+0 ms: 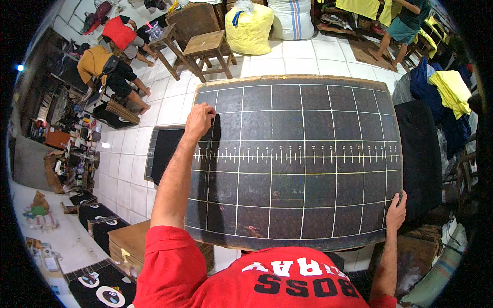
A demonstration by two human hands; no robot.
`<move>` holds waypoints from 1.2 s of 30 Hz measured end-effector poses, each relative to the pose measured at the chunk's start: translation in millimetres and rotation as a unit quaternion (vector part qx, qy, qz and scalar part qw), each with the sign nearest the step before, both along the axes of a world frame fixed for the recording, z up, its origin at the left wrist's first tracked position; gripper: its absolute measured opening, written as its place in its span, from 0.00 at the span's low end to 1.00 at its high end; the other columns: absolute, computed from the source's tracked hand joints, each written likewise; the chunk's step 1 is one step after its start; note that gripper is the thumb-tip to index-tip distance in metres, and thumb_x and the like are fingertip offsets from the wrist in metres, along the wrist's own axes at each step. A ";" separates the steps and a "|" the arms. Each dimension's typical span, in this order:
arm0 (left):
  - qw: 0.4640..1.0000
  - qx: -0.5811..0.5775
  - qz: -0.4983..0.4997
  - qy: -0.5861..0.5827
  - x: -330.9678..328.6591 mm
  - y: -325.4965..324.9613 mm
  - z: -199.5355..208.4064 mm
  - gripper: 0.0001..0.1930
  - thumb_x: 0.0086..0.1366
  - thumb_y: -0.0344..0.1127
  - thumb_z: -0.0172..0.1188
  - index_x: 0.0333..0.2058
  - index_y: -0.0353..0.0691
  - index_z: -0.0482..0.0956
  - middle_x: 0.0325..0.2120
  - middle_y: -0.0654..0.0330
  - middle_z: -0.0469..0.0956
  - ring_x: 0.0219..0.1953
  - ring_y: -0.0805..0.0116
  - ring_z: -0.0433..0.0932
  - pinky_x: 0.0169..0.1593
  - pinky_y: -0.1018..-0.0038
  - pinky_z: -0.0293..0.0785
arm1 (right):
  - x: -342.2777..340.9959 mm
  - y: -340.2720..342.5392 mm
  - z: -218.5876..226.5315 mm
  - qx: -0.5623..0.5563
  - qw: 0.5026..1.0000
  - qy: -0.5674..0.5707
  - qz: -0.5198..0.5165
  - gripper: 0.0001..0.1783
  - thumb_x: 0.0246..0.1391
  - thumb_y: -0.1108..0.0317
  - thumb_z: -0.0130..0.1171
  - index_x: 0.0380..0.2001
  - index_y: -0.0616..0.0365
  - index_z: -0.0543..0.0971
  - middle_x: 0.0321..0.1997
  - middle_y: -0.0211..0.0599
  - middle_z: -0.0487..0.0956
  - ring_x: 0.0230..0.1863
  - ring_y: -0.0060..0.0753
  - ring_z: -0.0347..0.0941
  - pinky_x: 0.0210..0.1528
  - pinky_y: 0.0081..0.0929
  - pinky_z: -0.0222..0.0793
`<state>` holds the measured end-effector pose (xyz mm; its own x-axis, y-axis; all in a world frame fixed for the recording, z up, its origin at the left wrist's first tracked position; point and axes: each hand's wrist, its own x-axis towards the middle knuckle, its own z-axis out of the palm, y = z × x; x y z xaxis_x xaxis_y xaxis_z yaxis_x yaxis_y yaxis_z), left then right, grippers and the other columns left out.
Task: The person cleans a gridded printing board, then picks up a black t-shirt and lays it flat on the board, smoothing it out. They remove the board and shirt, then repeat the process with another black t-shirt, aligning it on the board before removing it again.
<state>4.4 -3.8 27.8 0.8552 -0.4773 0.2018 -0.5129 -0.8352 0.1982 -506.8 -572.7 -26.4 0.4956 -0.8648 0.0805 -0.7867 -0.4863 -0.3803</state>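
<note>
A dark board (287,190) with a white grid and a row of ruler ticks lies in front of me. My left hand (200,120) is over the board's far left part, its fingers closed in a pinch. Whatever may be between those fingertips is too small to make out. A dark band, probably a shadow, runs down the board beside my left arm. At the near right edge, my right hand (396,209) grips the board's side, with some fingers hidden from view. Black cloth (420,154) sits beyond the right edge, and another black piece (165,151) shows at the left.
Past the far edge stand a wooden chair (205,45), a yellow sack (249,28) and a white striped sack (290,19). Two people bend over at the far left; another stands far right. Stacked brown boards (128,238) are near left. Yellow cloth (451,92) lies at right.
</note>
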 end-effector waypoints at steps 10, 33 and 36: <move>0.999 -0.038 0.024 -0.016 -25.1 10.1 -6.4 0.03 0.62 0.30 0.69 0.34 0.40 0.88 0.37 0.57 0.83 0.45 0.52 0.79 0.51 0.59 0.76 | 1.2 0.6 0.0 -0.007 1.000 0.000 0.002 0.28 0.76 0.47 0.45 0.70 0.48 0.70 0.58 0.52 0.83 0.56 0.62 0.81 0.54 0.51 0.75; 1.000 0.004 0.026 0.018 -11.4 3.4 7.6 0.05 0.64 0.35 0.69 0.36 0.44 0.90 0.36 0.60 0.83 0.45 0.54 0.81 0.51 0.59 0.78 | 3.0 2.6 3.3 -0.010 1.000 0.008 -0.004 0.26 0.76 0.48 0.46 0.69 0.48 0.71 0.56 0.52 0.84 0.54 0.64 0.80 0.52 0.52 0.74; 1.000 0.004 0.013 0.010 -10.3 5.3 5.8 0.04 0.64 0.34 0.68 0.35 0.44 0.89 0.36 0.60 0.83 0.45 0.54 0.81 0.51 0.59 0.78 | 3.6 1.9 2.6 -0.004 1.000 0.010 -0.006 0.26 0.76 0.48 0.46 0.69 0.47 0.71 0.56 0.52 0.84 0.55 0.64 0.80 0.52 0.53 0.74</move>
<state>-6.0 1.5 33.7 0.8716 -0.4557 0.1807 -0.4863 -0.8503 0.2013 -503.3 -570.8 -23.8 0.4876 -0.8697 0.0770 -0.7994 -0.4802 -0.3611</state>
